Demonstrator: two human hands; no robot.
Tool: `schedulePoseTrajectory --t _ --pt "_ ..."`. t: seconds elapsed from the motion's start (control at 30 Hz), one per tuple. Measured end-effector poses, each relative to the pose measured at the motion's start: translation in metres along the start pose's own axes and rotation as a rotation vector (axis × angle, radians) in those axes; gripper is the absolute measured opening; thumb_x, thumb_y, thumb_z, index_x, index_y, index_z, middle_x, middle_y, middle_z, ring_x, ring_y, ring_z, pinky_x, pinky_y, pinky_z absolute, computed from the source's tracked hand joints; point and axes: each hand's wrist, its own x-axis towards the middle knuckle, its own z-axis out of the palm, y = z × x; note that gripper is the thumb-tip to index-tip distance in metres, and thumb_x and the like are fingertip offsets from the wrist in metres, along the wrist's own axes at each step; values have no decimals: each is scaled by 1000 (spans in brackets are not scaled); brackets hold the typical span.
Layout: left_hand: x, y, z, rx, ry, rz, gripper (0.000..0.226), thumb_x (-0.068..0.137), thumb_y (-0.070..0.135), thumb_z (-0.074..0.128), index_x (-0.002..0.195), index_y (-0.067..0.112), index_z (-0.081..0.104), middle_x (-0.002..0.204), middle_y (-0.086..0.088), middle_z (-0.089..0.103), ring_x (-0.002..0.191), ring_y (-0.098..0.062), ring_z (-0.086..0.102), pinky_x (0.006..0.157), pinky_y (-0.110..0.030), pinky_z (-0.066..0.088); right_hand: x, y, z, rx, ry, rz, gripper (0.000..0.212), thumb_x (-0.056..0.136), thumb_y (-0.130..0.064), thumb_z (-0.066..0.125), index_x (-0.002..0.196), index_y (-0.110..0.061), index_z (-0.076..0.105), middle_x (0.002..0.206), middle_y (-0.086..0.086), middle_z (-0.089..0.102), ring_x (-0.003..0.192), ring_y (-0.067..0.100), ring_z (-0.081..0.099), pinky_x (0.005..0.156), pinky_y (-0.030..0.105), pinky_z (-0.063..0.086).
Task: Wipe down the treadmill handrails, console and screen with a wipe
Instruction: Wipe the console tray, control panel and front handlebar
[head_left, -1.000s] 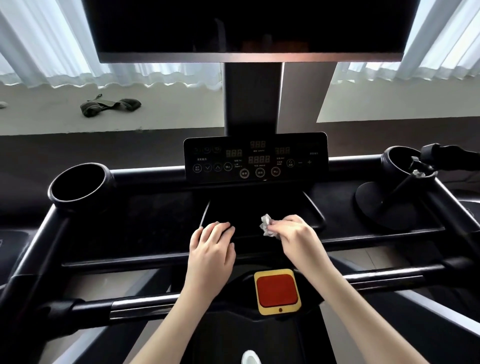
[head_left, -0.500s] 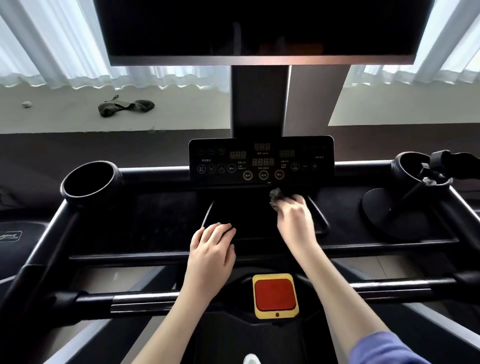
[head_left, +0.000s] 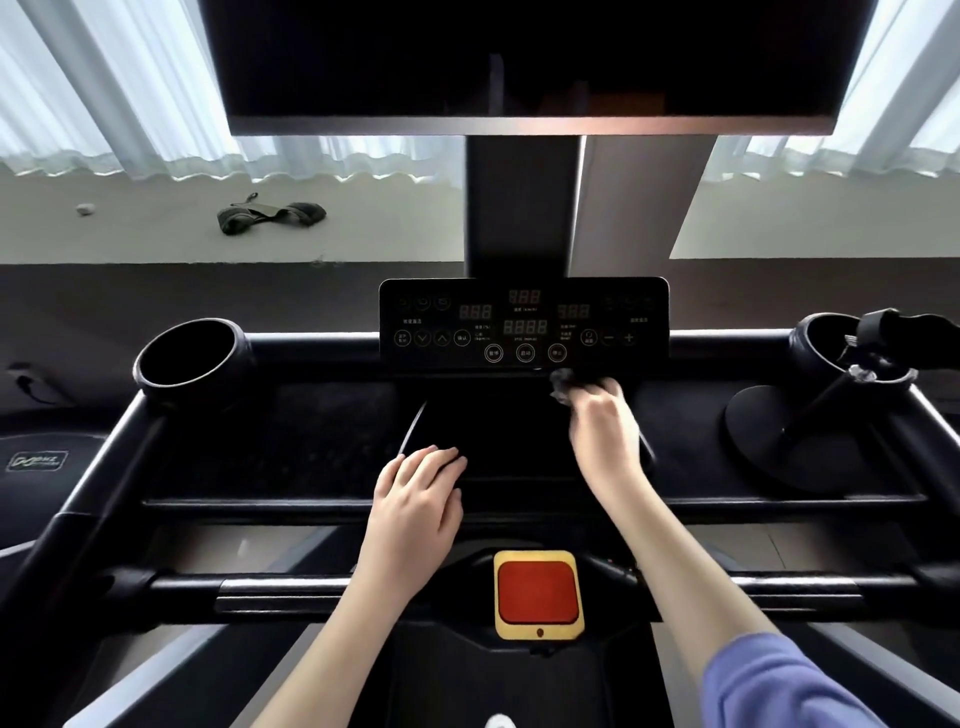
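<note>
Console (head_left: 523, 322): black panel, red digits.
Wipe (head_left: 561, 385): just below console, bunched in your right hand (head_left: 605, 423).
Left hand (head_left: 422, 493): yours, fingers flat on tray (head_left: 322, 447) below console.
Room: white curtains (head_left: 130, 104) beyond console.

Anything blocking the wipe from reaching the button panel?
Nothing visible. The right hand holds the wipe just at the lower edge of the button panel, right of centre. The left hand rests on the console tray, off to the left, clear of that path.
</note>
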Motion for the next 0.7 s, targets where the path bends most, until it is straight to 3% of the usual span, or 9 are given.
schedulePoseTrajectory --t 0.1,0.23,0.3,0.4,0.57,0.7 --pt "0 -1 1 -5 -15 -18 39 91 25 41 117 14 68 121 4 64 119 -15 54 106 -35 33 -4 -4 -1 -14 16 64 33 68 22 63 90 1 74 77 12 69 89 36 61 59 36 54" --pt "2 4 3 -23 3 -86 42 88 25 39 115 14 69 119 6 64 119 -14 51 107 -36 33 -13 2 -5 81 -29 -162 31 70 18 70 95 -1 75 90 5 74 92 28 64 69 28 54" --pt "4 9 5 -22 11 -127 42 87 26 38 112 13 70 116 5 64 118 -12 49 107 -38 36 -11 11 -9 86 1 -107 30 72 16 70 94 -3 76 90 3 74 93 27 65 71 23 50" --pt "4 18 9 -14 11 -181 43 88 27 37 111 10 69 115 3 65 118 -14 48 105 -43 39 -17 1 -7 109 -5 -44 31 71 17 68 92 -4 76 89 2 74 91 29 64 68 31 57" --pt "0 20 10 -10 7 -195 44 90 27 36 115 11 67 118 3 63 121 -16 48 106 -42 38 -30 7 -23 169 -43 -387 23 68 10 67 82 -5 76 86 1 75 83 23 67 77 20 51" --pt "1 22 9 -1 17 -196 44 90 27 35 114 10 68 118 3 64 120 -17 50 106 -41 37 -25 22 -20 97 -22 -138 28 70 17 70 87 -5 76 87 -1 74 88 27 64 60 39 58"
